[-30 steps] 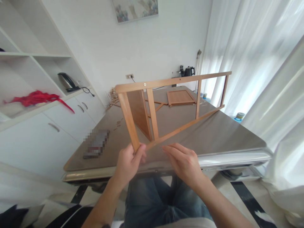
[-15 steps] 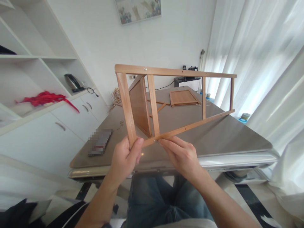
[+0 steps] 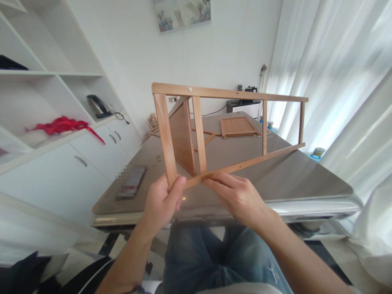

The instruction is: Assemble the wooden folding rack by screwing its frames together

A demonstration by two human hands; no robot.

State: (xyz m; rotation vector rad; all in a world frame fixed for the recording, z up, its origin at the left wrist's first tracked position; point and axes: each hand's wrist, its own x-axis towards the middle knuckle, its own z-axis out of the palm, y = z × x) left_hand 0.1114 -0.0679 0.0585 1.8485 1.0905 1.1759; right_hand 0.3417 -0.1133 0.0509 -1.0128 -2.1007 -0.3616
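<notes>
– So, where's the right hand (image 3: 240, 196) now?
– Fingers bunched together, fingertips (image 3: 208, 182) touching the lower rail (image 3: 251, 162) at the metal fastener (image 3: 201, 181). Thumb hidden, so can't tell if they pinch anything.
– Left hand (image 3: 161, 198)?
– Thumb and fingers clamped round the near lower corner of the wooden frame (image 3: 214, 91), at the foot of the end bar (image 3: 164, 134).
– What changed?
– A second ago the right fingers were just off the rail. Now contact. Frame's near end also sits higher.
– Meaning?
– My read: left steadies, right works that one fastener. Another fastener (image 3: 190, 89) shows in the upper rail (image 3: 260, 96).
– Frame position?
– On its side above the table (image 3: 275, 179), near end held up by the front edge, far end toward the curtain (image 3: 289, 77). Can't tell if that end rests.
– Around it?
– Slanted panel (image 3: 183, 141) beside the cross slat (image 3: 199, 134); can't tell if joined. Second panel (image 3: 238, 126) flat at the back.
</notes>
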